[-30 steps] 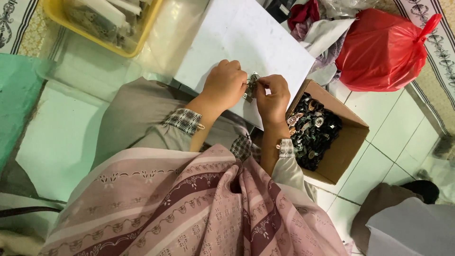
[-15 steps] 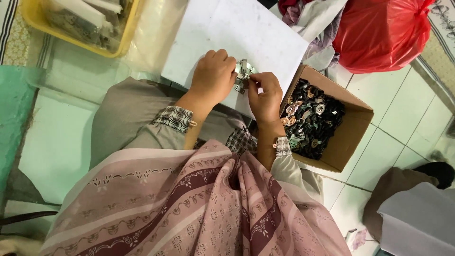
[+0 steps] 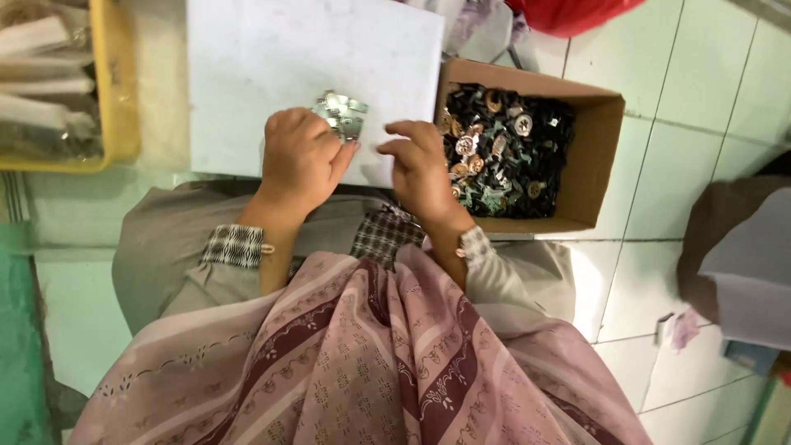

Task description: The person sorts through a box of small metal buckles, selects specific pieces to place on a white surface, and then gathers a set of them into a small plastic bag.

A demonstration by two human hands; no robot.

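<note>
- Far to the left of my left hand sits a yellow tray point(image 3: 115, 91) with pale sticks in it.
- My left hand point(image 3: 298, 161) is curled shut on a small bunch of silvery metal pieces point(image 3: 339, 114), which stick out just past my fingertips over the white board point(image 3: 272, 58).
- My right hand point(image 3: 420, 169) rests just beside the left one on the board's edge, fingers loosely bent and holding nothing I can see.
- Right beside my right hand stands a cardboard box point(image 3: 597, 156) full of dark and metal buttons point(image 3: 503, 148), on the tiled floor point(image 3: 709, 107).
</note>
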